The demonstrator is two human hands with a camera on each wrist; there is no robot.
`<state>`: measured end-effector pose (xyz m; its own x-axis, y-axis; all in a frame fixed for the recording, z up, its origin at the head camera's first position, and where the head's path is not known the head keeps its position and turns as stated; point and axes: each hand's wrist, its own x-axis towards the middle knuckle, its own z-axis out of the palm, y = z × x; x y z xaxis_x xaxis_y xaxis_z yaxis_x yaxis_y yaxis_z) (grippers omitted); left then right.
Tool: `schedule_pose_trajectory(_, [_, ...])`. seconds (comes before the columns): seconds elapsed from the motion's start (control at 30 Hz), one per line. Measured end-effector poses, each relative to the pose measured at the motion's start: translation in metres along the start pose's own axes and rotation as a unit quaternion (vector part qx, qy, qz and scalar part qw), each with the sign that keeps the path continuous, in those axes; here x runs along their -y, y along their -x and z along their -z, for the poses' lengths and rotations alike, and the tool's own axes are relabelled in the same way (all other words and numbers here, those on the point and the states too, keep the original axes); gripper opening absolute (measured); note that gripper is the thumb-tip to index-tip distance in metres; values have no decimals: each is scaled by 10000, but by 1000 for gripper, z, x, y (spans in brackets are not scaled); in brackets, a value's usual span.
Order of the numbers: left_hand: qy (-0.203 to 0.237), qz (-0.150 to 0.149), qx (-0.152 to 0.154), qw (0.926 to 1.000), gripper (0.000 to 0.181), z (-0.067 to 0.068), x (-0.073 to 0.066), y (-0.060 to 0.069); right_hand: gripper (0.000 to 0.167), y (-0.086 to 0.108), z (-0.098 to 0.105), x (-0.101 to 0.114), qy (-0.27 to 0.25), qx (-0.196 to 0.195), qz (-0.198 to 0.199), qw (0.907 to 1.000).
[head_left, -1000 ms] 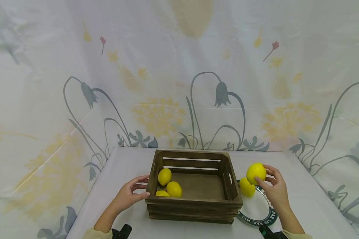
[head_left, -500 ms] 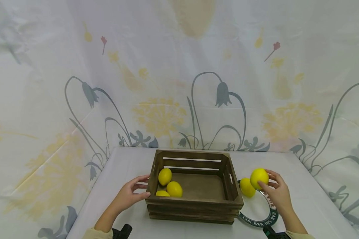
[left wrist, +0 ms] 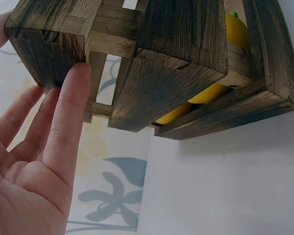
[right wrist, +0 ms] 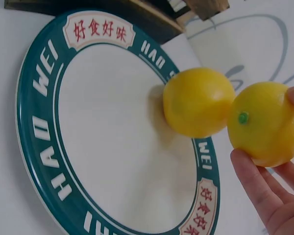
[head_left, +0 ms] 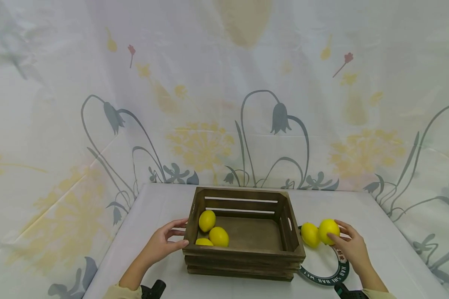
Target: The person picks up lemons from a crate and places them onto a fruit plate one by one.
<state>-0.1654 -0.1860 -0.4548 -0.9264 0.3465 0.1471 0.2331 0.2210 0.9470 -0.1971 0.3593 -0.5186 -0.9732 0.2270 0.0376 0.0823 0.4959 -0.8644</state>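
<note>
Right hand: thumb and fingers clamped on one held lemon, just beside a second lemon that sits on the plate; whether the two touch cannot be told. Left hand: fingers apart, tips touching the left end of the wooden crate. Three crate lemons lie inside, toward that end. Count: five lemons, one plate, one crate. Only head view takes in all five. Right wrist view adds the held lemon's green nub; left wrist view, crate lemons between slats.
</note>
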Motion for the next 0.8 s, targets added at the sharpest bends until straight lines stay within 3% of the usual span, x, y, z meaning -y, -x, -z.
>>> schedule_pose_trajectory(0.1, [-14, -7, -10, 10000, 57, 0, 0, 0, 78, -12, -1, -24, 13, 27, 17, 10000])
schedule_pose_trajectory(0.33, [-18, 22, -9, 10000, 58, 0, 1, 1, 75, 8, 3, 15, 340, 664, -681, 9949])
schedule_pose_trajectory(0.63, [13, 8, 11, 10000, 57, 0, 2, 1, 76, 3, -1, 11, 658, 805, -848, 9910])
schedule_pose_trajectory(0.8, [-24, -24, -23, 10000, 57, 0, 3, 1, 80, 3, -1, 12, 570, 869, -865, 9908])
